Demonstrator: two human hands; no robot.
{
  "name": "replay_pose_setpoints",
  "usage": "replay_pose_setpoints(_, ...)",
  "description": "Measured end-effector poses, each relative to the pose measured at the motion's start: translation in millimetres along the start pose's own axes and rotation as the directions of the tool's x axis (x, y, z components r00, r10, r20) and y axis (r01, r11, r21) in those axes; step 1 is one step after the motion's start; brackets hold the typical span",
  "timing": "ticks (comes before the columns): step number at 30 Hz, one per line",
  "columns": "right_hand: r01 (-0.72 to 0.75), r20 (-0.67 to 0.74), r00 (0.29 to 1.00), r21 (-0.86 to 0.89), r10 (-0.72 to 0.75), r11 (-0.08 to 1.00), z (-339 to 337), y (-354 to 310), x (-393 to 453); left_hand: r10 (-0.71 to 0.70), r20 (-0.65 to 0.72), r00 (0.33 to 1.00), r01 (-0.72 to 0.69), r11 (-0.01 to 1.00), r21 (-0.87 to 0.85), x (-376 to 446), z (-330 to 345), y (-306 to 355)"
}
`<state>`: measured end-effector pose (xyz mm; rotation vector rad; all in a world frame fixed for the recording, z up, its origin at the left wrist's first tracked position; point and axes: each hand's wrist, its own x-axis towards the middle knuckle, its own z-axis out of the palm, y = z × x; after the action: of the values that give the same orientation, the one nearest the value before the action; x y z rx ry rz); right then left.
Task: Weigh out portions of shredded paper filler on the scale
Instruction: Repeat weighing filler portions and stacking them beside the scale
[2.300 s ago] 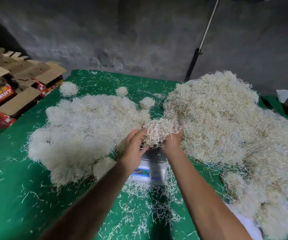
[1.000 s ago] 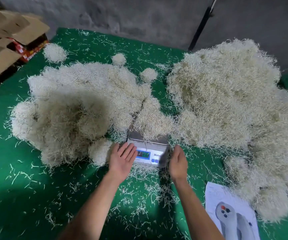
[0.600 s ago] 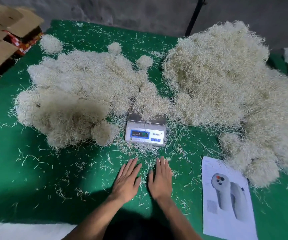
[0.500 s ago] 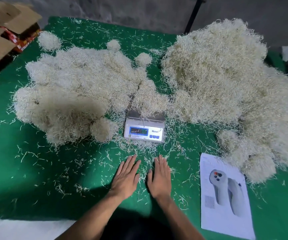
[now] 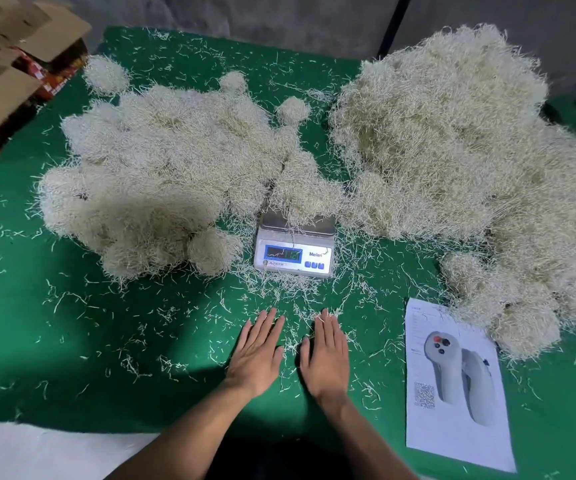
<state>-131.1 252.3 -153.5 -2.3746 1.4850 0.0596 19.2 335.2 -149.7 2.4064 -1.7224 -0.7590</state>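
A small white digital scale [image 5: 294, 256] stands mid-table on the green cloth, its display lit. A clump of pale shredded paper [image 5: 302, 192] lies on its metal platform. A big heap of shredded paper [image 5: 459, 140] spreads to the right, and a flatter pile of rounded clumps [image 5: 154, 174] lies to the left. My left hand [image 5: 258, 355] and my right hand [image 5: 328, 356] rest flat, palms down and side by side, on the cloth in front of the scale, holding nothing.
A printed sheet [image 5: 456, 382] showing a grey handheld device lies at the right front. Open cardboard boxes [image 5: 5, 77] stand off the table's left rear corner. A dark pole [image 5: 392, 26] leans by the grey wall. Loose shreds litter the green cloth [image 5: 71, 341].
My hands set a clump on the scale, let go of it, then drew back toward me and settled flat on the cloth. The view tilted down.
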Motion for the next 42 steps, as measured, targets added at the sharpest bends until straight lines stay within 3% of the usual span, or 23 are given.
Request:
replay_pose_setpoints(6, -0.049, -0.112, 0.992, 0.080, 0.057, 0.996, -10.1, -8.3, 7.0, -0.040, -0.070, 0.997, 0.033, 0.994, -0.100, 8.1, -13.8, 0.0)
replay_pose_setpoints(11, -0.023, -0.196, 0.980, 0.086, 0.040, 0.996, -54.7, -23.1, 69.9, -0.107, -0.049, 0.993, 0.089, 0.955, -0.283, 60.5, -77.3, 2.2)
replay_pose_setpoints(14, 0.020, -0.274, 0.961, 0.162, 0.025, 0.987, -94.9, -26.9, 121.4, -0.133, -0.116, 0.984, 0.074, 0.907, -0.414, 90.9, -118.3, 6.8)
replay_pose_setpoints(18, 0.117, -0.364, 0.931, 0.285, -0.005, 0.951, -150.9, -39.0, 190.2, -0.240, -0.250, 0.938, 0.008, 0.736, -0.677, 133.0, -170.0, 21.3)
replay_pose_setpoints(21, 0.111, -0.361, 0.931, 0.400, 0.045, 0.910, -179.6, -55.4, 226.8, -0.270, -0.167, 0.948, 0.016, 0.566, -0.824, 165.8, -204.1, 34.1)
replay_pose_setpoints(24, 0.057, -0.244, 0.966, 0.520, 0.084, 0.852, -182.4, -65.7, 254.8, -0.314, -0.070, 0.947, 0.090, 0.467, -0.880, 196.3, -222.9, 42.8)
replay_pose_setpoints(28, 0.067, -0.080, 0.997, 0.704, -0.015, 0.707, -164.9, -85.0, 259.8, -0.380, 0.018, 0.925, 0.223, 0.503, -0.835, 232.8, -230.9, 43.8)
replay_pose_setpoints(30, 0.086, -0.126, 0.992, 0.785, 0.023, 0.614, -152.6, -98.8, 245.4, -0.371, 0.070, 0.926, 0.219, 0.377, -0.900, 242.0, -230.9, 45.5)
replay_pose_setpoints(34, 0.123, -0.215, 0.934, 0.943, 0.284, 0.309, -159.4, -108.2, 238.5, -0.418, 0.163, 0.893, 0.209, 0.065, -0.976, 249.1, -233.5, 49.3)
replay_pose_setpoints(36, 0.190, -0.255, 0.903, 0.959, 0.345, 0.212, -180.4, -100.8, 245.6, -0.457, 0.120, 0.881, 0.182, 0.093, -0.979, 251.2, -239.5, 56.8)
replay_pose_setpoints(38, 0.192, -0.267, 0.882, 0.956, 0.388, 0.222, -203.3, -90.9, 252.7, -0.449, 0.043, 0.893, 0.148, 0.203, -0.968, 249.6, -247.3, 70.5)
replay_pose_setpoints(42, -0.072, -0.028, 0.941, 0.957, 0.336, 0.281, -240.4, -66.9, 267.6, -0.265, 0.067, 0.962, 0.124, 0.206, -0.971, 241.5, -255.8, 106.2)
